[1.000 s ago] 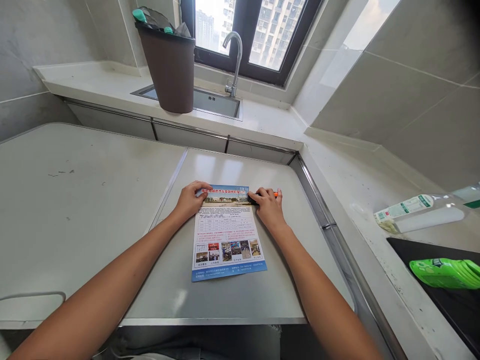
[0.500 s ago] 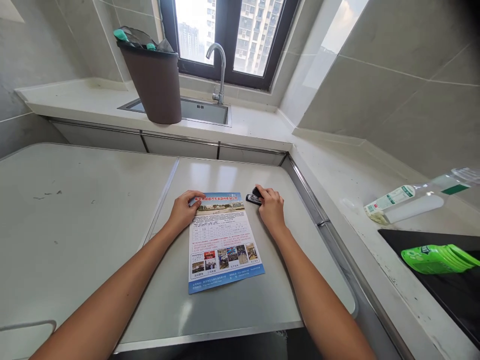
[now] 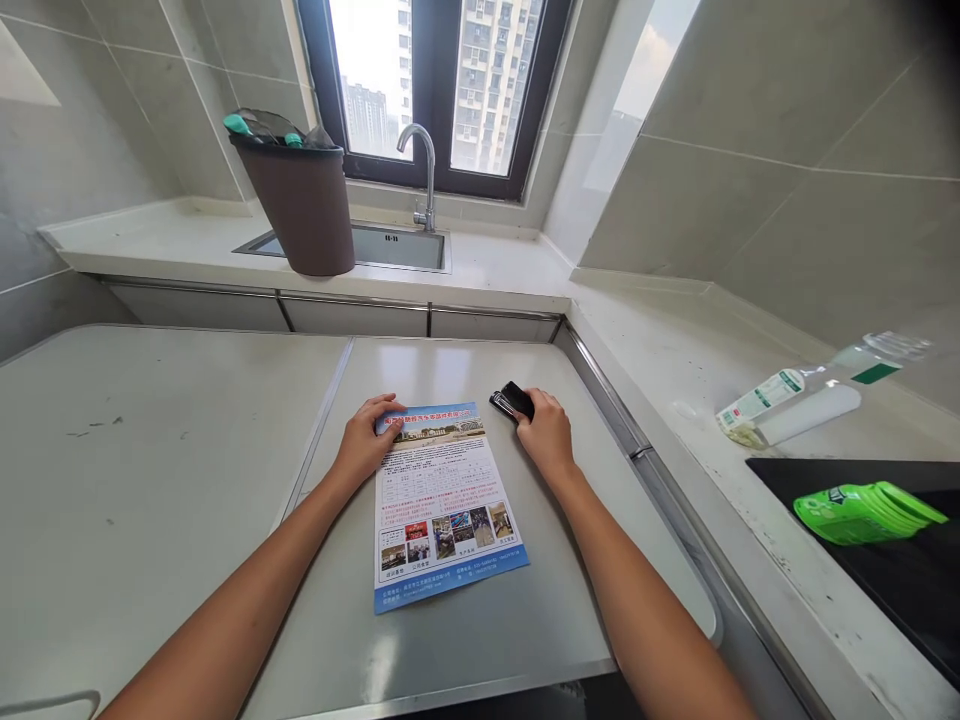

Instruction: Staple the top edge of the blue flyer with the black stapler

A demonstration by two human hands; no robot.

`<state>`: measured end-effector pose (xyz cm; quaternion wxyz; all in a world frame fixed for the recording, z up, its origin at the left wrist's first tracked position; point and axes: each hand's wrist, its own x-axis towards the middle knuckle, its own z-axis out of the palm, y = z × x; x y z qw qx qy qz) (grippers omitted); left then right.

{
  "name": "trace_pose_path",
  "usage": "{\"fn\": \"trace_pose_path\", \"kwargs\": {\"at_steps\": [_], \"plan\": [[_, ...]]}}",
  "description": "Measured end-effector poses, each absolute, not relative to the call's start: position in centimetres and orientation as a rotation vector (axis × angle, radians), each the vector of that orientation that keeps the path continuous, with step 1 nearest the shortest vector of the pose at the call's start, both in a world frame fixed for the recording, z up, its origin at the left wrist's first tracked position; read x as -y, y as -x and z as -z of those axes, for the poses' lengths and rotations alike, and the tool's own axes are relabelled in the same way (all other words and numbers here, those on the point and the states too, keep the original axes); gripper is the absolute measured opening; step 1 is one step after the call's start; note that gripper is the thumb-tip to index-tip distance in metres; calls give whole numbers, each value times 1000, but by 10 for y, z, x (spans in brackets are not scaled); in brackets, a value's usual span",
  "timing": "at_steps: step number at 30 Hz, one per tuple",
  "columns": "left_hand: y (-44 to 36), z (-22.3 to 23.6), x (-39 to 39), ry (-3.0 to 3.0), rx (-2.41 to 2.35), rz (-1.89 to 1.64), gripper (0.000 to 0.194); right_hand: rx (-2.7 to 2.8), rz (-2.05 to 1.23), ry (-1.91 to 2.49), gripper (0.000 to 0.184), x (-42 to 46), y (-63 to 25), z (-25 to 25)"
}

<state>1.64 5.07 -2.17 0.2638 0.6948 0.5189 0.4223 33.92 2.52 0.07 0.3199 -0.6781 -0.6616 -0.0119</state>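
A printed flyer with red text, photos and a blue bottom band lies flat on the grey table top. My left hand rests on the flyer's top left corner, fingers curled and pressing it down. My right hand sits just right of the flyer's top edge, fingers closed round a small black object that looks like a stapler or cutter, lying on the table.
A brown bin stands on the back counter beside the sink and tap. On the right counter lie a plastic bottle and green items on a black surface. A metal rail runs along the table's right edge.
My right hand left the flyer's top edge and moved right with the black object. The orange part seen earlier no longer shows. The camera tilted up; my left hand stayed put.
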Motion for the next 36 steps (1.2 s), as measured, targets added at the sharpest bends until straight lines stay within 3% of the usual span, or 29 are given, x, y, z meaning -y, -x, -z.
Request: {"fn": "trace_pose_path", "kwargs": {"at_steps": [5, 16, 26, 31, 36], "plan": [[-15, 24, -52, -1832, -1375, -1183, 26, 1752, -31, 1653, 26, -14, -313, -14], [-17, 23, -54, -1879, -1421, -1171, 27, 1857, -656, 1450, 24, 30, -225, -9], [-16, 27, -56, -1844, -1384, -1177, 29, 1801, -850, 1312, 19, 18, -232, -4], [-11, 24, -55, -1534, -1388, -1367, 21, 1870, -564, 1278, 15, 1, -249, 5], [3, 18, -47, -1495, -1594, -1427, 24, 2206, -368, 1181, 43, -1, -258, 11]]}}
